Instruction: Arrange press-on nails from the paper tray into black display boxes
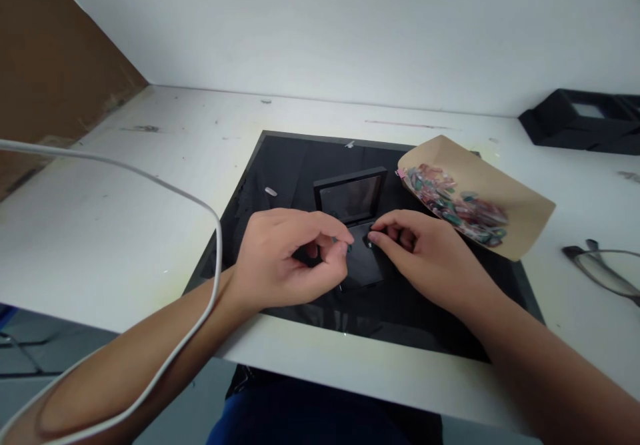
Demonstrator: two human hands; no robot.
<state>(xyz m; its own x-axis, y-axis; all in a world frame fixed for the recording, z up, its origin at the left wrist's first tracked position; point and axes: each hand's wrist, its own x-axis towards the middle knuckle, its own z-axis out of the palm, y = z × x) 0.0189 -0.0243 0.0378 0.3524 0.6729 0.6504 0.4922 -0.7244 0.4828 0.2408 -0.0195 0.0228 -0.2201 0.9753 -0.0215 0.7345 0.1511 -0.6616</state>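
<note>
In front of me a black hinged case (365, 268) lies on a dark mat, its lid (350, 198) standing up at the back. My left hand (295, 255) is over the case's left side, thumb and forefinger pinching a small dark green piece (349, 248) that mostly hides behind the fingertips. On the other side, my right hand (425, 251) has thumb and forefinger closed at the case's right edge; what they hold, if anything, is too small to make out. To the right, a tan paper tray (500, 178) holds many small glossy coloured pieces (455, 205).
The dark mat (295, 158) covers the middle of the white table (125, 231). One pale oval piece (271, 191) lies on it. Glasses (605, 268) and a black block-like object (585, 121) are at right. A white cable (165, 185) loops across my left forearm.
</note>
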